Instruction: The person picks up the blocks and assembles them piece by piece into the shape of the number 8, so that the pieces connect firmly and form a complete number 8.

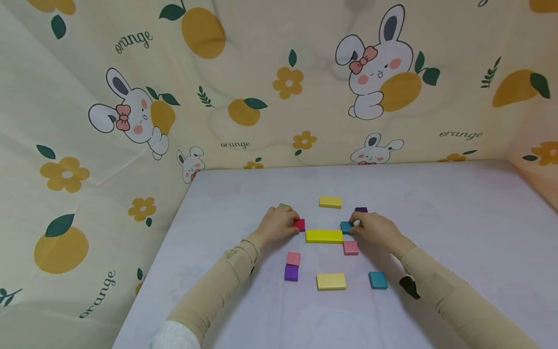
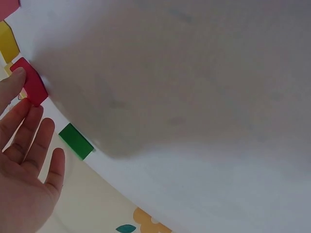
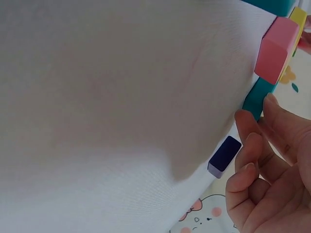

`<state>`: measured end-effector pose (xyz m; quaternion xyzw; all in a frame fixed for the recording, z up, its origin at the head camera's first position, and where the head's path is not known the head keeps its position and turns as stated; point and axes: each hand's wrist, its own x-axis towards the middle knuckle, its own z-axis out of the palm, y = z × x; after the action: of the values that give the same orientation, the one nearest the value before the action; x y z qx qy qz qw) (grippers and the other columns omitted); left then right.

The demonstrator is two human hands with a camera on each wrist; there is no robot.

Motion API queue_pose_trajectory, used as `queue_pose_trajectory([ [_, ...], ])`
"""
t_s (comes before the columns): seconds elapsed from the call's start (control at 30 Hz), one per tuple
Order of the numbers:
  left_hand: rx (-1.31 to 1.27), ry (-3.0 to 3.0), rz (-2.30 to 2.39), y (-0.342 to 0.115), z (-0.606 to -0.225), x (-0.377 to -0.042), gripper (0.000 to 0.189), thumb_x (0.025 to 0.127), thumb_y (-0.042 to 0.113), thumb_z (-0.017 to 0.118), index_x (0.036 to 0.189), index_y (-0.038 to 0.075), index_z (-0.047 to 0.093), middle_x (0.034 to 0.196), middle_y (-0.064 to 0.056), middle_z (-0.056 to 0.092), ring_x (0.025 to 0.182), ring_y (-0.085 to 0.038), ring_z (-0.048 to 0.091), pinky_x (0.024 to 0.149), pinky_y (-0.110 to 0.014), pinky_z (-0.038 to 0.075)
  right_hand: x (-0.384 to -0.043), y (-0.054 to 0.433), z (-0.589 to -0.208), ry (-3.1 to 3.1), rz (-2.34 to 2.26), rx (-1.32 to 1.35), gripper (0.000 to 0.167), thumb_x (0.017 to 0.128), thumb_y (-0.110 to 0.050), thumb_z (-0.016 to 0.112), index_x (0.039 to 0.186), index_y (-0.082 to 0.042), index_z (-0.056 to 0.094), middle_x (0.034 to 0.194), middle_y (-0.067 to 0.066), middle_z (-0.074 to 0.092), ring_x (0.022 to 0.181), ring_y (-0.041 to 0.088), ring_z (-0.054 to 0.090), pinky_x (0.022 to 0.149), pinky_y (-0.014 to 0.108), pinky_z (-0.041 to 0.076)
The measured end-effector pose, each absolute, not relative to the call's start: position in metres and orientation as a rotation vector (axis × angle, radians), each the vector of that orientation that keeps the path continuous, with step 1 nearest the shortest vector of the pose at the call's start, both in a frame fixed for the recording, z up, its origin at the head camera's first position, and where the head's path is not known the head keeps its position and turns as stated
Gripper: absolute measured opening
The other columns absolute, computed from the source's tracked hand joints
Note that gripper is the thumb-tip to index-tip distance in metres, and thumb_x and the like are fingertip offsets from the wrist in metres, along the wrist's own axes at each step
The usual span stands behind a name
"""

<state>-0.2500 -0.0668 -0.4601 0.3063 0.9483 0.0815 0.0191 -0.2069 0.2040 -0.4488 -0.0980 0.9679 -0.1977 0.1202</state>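
Observation:
My left hand (image 1: 279, 224) pinches a red block (image 1: 299, 225) between thumb and index finger, beside the left end of a long yellow block (image 1: 324, 236). The left wrist view shows the red block (image 2: 32, 83) under the thumb, the other fingers spread below it. On the other side, my right hand (image 1: 376, 231) pinches a teal block (image 1: 346, 227) at the long block's right end. A pink block (image 1: 350, 248) lies just in front of that end. In the right wrist view the thumb and index finger meet at the teal block's (image 3: 257, 99) near end.
Behind the hands lie a green block (image 2: 76, 141), a dark purple block (image 3: 225, 154) and a yellow block (image 1: 330, 202). Nearer are a pink block (image 1: 293, 259) against a purple block (image 1: 291, 273), a pale yellow block (image 1: 331, 281) and another teal block (image 1: 378, 280). A printed cloth hangs behind.

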Motion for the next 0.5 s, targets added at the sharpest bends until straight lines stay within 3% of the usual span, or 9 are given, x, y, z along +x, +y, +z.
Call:
queue_pose_trajectory([
  [0.5, 1.013, 2.952, 0.236, -0.0681, -0.4617, -0.2486, 0.037, 0.083, 0.037, 0.068, 0.113, 0.017, 0.065, 0.109, 0.002, 0.063, 0.105, -0.014, 0.056, 0.091, -0.037, 0.043, -0.2078, 0.2052, -0.4524, 2.83, -0.587, -0.298, 0.024, 0.087, -0.02, 0.065, 0.107, -0.007, 0.063, 0.09, 0.009, 0.068, 0.072, 0.017, 0.055, 0.071, 0.037, 0.052],
])
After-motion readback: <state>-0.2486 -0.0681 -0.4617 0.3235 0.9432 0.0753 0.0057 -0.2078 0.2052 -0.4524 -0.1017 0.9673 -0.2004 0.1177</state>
